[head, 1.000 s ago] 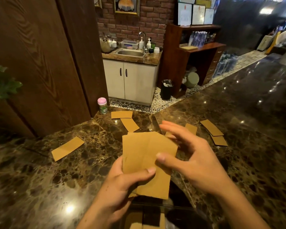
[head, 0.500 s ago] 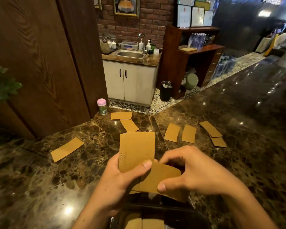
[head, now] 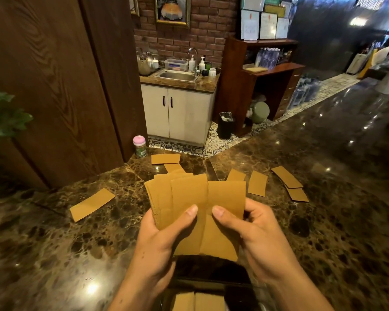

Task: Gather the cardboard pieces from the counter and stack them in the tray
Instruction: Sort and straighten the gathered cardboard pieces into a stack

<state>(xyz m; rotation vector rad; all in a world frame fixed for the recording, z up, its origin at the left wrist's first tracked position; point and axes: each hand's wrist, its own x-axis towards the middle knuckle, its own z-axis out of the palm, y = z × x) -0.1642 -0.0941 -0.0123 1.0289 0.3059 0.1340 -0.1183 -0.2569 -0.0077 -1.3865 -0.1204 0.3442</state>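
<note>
Both hands hold a fanned bunch of tan cardboard pieces (head: pixel 189 198) above the counter, just in front of me. My left hand (head: pixel 164 239) grips the left part, thumb across the front. My right hand (head: pixel 256 232) pinches the rightmost piece (head: pixel 227 198), thumb on its face. Below the hands, at the bottom edge, a dark tray (head: pixel 238 295) holds two cardboard pieces (head: pixel 198 301) side by side. More pieces lie loose on the marble counter: one at the left (head: pixel 92 204), two at the back (head: pixel 165 158), two in the middle right (head: pixel 257 183), two further right (head: pixel 286 177).
A small jar with a pink lid (head: pixel 140 146) stands at the counter's back edge by the wooden panel (head: pixel 54 86). A green plant (head: pixel 2 117) pokes in at the left. Beyond the counter are a sink cabinet (head: pixel 177 111) and wooden shelves (head: pixel 267 70).
My right hand swung its piece from lying across the bottom of the bunch to upright beside it. The bunch in my left hand is now fanned out wider.
</note>
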